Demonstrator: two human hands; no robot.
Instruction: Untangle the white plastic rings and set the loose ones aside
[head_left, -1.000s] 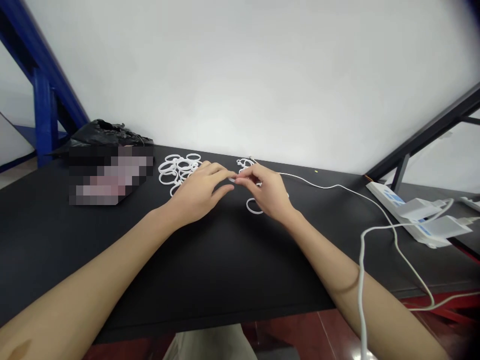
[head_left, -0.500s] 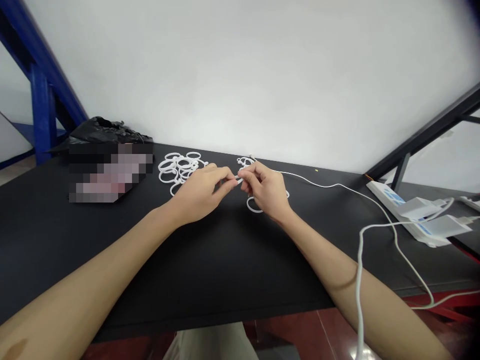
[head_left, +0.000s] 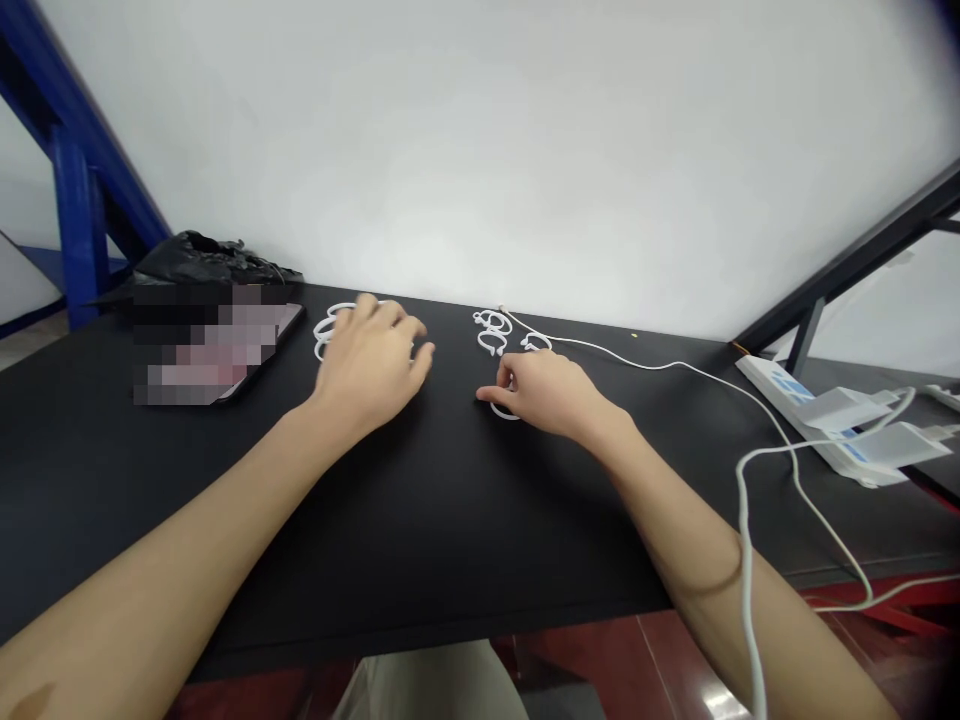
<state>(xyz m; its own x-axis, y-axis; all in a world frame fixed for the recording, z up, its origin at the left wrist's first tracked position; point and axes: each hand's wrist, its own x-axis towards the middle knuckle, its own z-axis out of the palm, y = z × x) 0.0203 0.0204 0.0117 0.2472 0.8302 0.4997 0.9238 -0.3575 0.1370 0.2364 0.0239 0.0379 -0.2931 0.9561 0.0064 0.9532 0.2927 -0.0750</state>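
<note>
My left hand point(head_left: 369, 365) is spread over a pile of white plastic rings point(head_left: 322, 328), which look like curtain rings, and hides most of them. Its fingers are apart, and whether they touch a ring is hidden. Farther right, my right hand point(head_left: 551, 390) is low over a single white ring point(head_left: 507, 412) with its thumb stretched out and the other fingers bent. I see no ring gripped in it. Just beyond that hand lie a few more rings, including an unfastened ring point(head_left: 491, 343) with knobbed ends and another open ring point(head_left: 537, 342).
A phone-like slab point(head_left: 259, 350), partly pixelated, and a crumpled black plastic bag point(head_left: 214, 262) lie at the left on the black table point(head_left: 420, 540). At right, a white power strip point(head_left: 795, 400) holds plugged-in adapters. A white cable point(head_left: 744, 540) passes across my right forearm.
My hands were together, pinching a white ring between them. They have parted: the left has moved left onto the pile, the right has dropped slightly to the single ring nearer me.
</note>
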